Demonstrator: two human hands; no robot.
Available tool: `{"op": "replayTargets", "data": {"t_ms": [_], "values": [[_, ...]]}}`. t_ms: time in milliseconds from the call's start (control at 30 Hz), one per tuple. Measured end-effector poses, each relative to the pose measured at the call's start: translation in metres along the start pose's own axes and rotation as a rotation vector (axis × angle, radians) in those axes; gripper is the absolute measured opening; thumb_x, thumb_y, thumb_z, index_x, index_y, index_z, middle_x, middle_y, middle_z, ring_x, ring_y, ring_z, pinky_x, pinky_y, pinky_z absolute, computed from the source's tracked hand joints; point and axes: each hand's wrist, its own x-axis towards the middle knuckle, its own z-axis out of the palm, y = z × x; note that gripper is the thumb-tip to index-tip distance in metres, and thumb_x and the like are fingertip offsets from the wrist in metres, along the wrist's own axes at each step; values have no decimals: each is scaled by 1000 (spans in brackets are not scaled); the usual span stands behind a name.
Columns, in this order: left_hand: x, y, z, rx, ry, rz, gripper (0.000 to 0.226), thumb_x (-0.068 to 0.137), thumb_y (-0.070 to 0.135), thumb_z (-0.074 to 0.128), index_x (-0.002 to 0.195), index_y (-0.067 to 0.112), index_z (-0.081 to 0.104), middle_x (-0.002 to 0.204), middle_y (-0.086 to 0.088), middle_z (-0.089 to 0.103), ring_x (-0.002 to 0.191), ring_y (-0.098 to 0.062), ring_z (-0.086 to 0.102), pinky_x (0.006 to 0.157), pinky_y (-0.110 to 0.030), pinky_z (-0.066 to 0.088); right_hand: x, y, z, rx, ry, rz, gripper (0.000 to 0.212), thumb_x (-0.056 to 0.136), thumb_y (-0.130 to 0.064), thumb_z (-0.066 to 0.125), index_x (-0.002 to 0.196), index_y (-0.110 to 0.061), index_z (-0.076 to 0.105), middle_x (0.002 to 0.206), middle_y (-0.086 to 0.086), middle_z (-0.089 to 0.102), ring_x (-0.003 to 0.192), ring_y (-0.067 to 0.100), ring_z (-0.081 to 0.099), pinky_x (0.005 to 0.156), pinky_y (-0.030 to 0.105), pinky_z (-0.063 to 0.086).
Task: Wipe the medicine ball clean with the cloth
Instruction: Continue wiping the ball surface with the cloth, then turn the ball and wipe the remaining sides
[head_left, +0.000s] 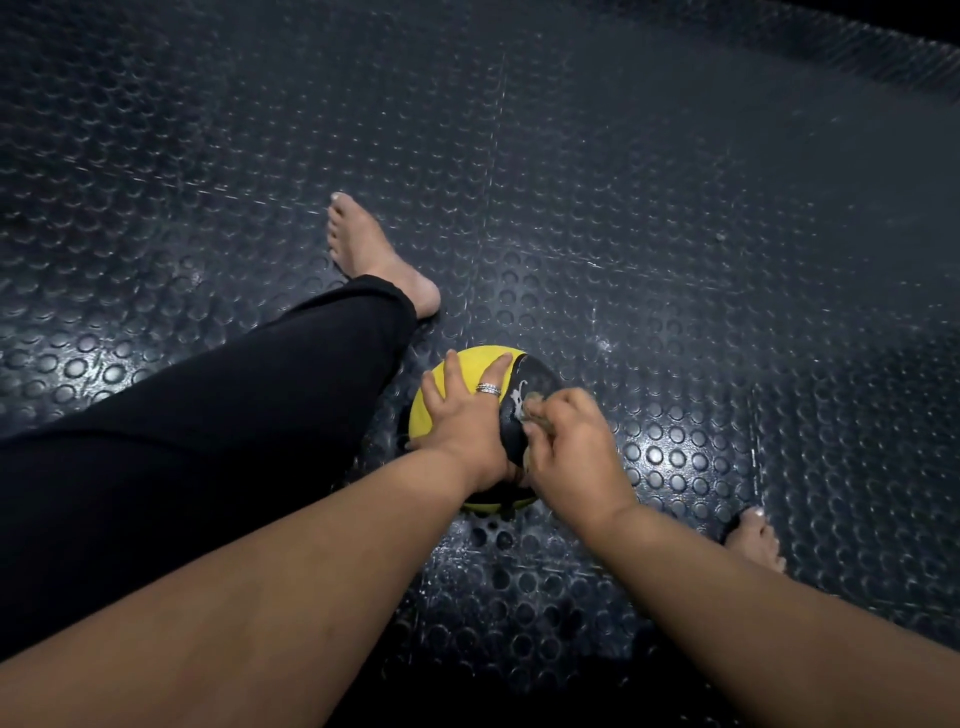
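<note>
Dark rubber flooring (675, 260) studded with raised discs filled the whole frame, and we sat on it with one trousered leg (234, 441) stretched toward the upper left and a bare foot (363, 254) beyond it; a second bare foot (756, 540) showed at the lower right.

Just below the middle of the frame our one medicine ball (470, 364), yellow with a black panel, rested on the floor between the legs. Our left hand (462, 415) lay on top of it, fingers straight and spread, a ring on one finger, pressing it steady. Our right hand (571, 441) was curled tight round the one cloth (532, 413), a small pale wad mostly hidden in the grip, and held it against the black panel beside a white mark.

We judged the ball heavy and firm, unlikely to dent, yet round enough to roll under sideways rubbing; a flat palm on the crown looked the best hold. The cloth seemed soft and light, best bunched in the fist.

We counted one ball, one cloth, two hands, two feet.
</note>
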Motion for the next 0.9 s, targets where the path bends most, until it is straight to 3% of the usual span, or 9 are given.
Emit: {"op": "replayTargets", "data": {"t_ms": [200, 300, 367, 500, 633, 733, 800, 900], "values": [[-8, -8, 7, 30, 2, 31, 136, 57, 33, 94, 147, 56, -7, 154, 0, -35, 144, -34, -25, 109, -67, 27, 51, 5, -4, 23, 38, 327, 22, 90, -12, 55, 107, -7, 69, 110, 11, 65, 103, 23, 60, 83, 18, 38], [-4, -14, 1, -1, 9, 35, 136, 56, 32, 94, 147, 55, -5, 155, 1, -33, 145, -33, -23, 113, -63, 24, 34, -3, -2, -27, 3, 217, 22, 90, -10, 54, 107, -6, 67, 106, 10, 58, 100, 21, 56, 89, 21, 37], [0, -17, -1, -13, 5, 37, 135, 57, 32, 94, 148, 53, -4, 156, 0, -32, 145, -34, -22, 115, -59, 22, 10, -10, 0, -12, 0, 157, 23, 91, -9, 53, 109, -4, 66, 102, 5, 50, 96, 17, 52, 87, 13, 31], [1, -11, -1, 16, -2, 35, 137, 56, 33, 94, 148, 54, -5, 155, 0, -33, 145, -35, -23, 114, -62, 22, 27, 1, -1, 20, 25, 256, 23, 91, -9, 54, 109, -5, 68, 108, 8, 55, 91, 14, 54, 77, 3, 27], [2, -14, -2, 6, -19, 30, 138, 55, 34, 94, 146, 56, -7, 154, 3, -35, 145, -33, -25, 114, -62, 21, 61, 12, -4, 26, 5, 412, 22, 89, -10, 55, 104, -8, 70, 102, 10, 69, 83, 17, 59, 64, 10, 33], [0, -19, -4, -18, -20, 30, 136, 57, 33, 94, 146, 56, -5, 154, 3, -36, 145, -32, -25, 115, -60, 22, 40, 8, 0, -9, -15, 277, 22, 89, -13, 55, 106, -9, 70, 101, 6, 62, 87, 14, 58, 76, 13, 37], [1, -19, -5, -8, -22, 39, 136, 57, 34, 94, 147, 56, -6, 154, 3, -35, 145, -33, -25, 115, -60, 23, 26, 5, 0, 7, -5, 220, 22, 90, -13, 56, 108, -9, 69, 98, 1, 52, 85, 10, 51, 75, 8, 31], [1, -14, -2, 27, -28, 41, 137, 56, 36, 94, 147, 55, -7, 154, 2, -35, 144, -36, -25, 114, -62, 23, 47, 12, -6, 9, -18, 282, 20, 89, -13, 57, 104, -12, 71, 97, 5, 64, 79, 13, 55, 70, 15, 37]]}}
